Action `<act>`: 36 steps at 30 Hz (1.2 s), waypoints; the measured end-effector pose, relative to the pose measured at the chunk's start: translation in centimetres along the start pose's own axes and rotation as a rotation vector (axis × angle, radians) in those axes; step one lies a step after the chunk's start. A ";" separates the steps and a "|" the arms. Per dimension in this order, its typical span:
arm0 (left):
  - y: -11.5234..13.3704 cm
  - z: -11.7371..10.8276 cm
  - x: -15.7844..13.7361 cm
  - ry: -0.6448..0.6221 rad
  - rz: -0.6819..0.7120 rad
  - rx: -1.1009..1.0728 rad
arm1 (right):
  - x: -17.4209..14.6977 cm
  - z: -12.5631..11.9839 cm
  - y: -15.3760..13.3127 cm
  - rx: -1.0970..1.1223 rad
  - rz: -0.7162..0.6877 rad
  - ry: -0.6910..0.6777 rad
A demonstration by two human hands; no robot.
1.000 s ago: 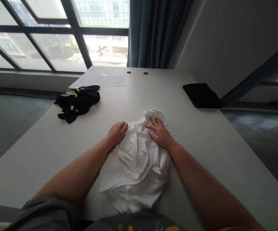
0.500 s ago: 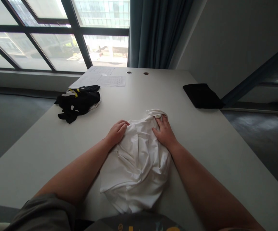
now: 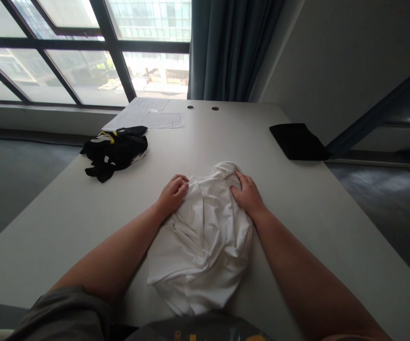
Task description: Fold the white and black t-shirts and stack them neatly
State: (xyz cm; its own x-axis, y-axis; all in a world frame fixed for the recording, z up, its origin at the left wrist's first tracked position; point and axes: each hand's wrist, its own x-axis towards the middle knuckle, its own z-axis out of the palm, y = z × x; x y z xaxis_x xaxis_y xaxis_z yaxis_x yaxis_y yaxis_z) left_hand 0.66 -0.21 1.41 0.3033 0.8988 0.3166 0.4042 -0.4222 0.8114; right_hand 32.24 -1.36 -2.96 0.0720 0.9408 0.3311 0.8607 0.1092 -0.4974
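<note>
A crumpled white T-shirt lies in front of me, its near end close to my body. Along its far left edge, my left hand has its fingers curled and closed at the cloth. My right hand rests at the far right edge beside a bunched fold of the shirt. Its thumb and fingers are apart, with the fingertips touching the fabric. Folds hide some of the shirt's shape.
The white table carries a heap of black clothing with yellow and white parts at the left. Paper sheets lie behind it. A flat black item is at the right edge. Windows and a blue curtain stand beyond.
My right hand has shifted slightly right and toward me, off the bunched fold, which has moved a little left. The left fingers have curled slightly more; the rest of the shirt looks unchanged.
</note>
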 end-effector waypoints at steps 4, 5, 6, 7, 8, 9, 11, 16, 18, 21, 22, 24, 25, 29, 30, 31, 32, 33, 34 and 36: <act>-0.6 0.2 0.1 0.017 -0.081 -0.047 | 0.0 -0.5 -0.3 0.038 0.012 0.057; -0.8 0.2 0.1 0.016 -0.111 -0.047 | 0.0 -0.7 -0.3 0.055 0.015 0.072; -1.0 0.2 0.1 0.018 -0.140 -0.038 | 0.0 -0.8 -0.4 0.072 0.018 0.084; -1.1 0.2 0.1 0.024 -0.164 -0.023 | 0.0 -0.9 -0.6 0.088 0.022 0.093; -1.2 0.2 0.1 0.034 -0.181 -0.008 | 0.0 -1.0 -0.7 0.103 0.026 0.101; -1.3 0.2 0.1 0.044 -0.189 0.001 | -0.1 -1.2 -0.9 0.116 0.028 0.106; -1.4 0.2 0.1 0.056 -0.185 0.001 | -0.1 -1.3 -1.3 0.142 0.026 0.113; -1.3 0.3 0.1 0.050 -0.184 -0.017 | -0.2 -1.5 -1.7 0.213 0.009 0.144; -1.3 0.3 0.2 0.052 -0.193 -0.024 | -0.2 -1.5 -1.5 0.238 0.003 0.152; -1.5 0.3 0.4 0.089 -0.206 -0.059 | -0.2 -1.4 -1.4 0.258 -0.006 0.164; -1.6 0.3 0.5 0.107 -0.212 -0.075 | -0.2 -1.3 -1.4 0.258 -0.006 0.171; -1.9 0.3 0.6 0.141 -0.223 -0.102 | -0.2 -1.3 -1.3 0.250 -0.005 0.187; -2.1 0.3 0.7 0.153 -0.231 -0.110 | -0.2 -1.3 -1.3 0.244 -0.003 0.195; -2.3 0.4 0.6 0.187 -0.250 -0.121 | 0.1 -1.5 -0.7 0.219 0.024 0.254; -2.2 0.4 0.6 0.196 -0.246 -0.124 | 0.2 -1.7 -0.4 0.214 0.047 0.275; -2.1 0.3 0.5 0.203 -0.237 -0.127 | 0.3 -1.9 0.0 0.211 0.074 0.297; -2.0 0.1 0.5 0.207 -0.228 -0.131 | 0.5 -2.1 0.4 0.207 0.105 0.321; -1.9 0.0 0.5 0.209 -0.220 -0.136 | 0.6 -2.3 0.9 0.205 0.136 0.343; -1.8 -0.3 0.5 0.211 -0.214 -0.144 | 0.7 -2.5 1.3 0.202 0.163 0.364; -1.8 -0.7 0.5 0.218 -0.209 -0.175 | 0.9 -2.9 2.0 0.199 0.204 0.396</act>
State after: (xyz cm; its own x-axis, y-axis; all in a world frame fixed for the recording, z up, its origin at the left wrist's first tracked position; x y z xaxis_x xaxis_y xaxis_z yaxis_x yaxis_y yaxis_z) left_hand -0.54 1.13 0.47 0.0308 0.9757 0.2168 0.2784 -0.2167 0.9357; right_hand 35.53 -1.27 -1.31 0.4488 0.7592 0.4714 0.6990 0.0304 -0.7145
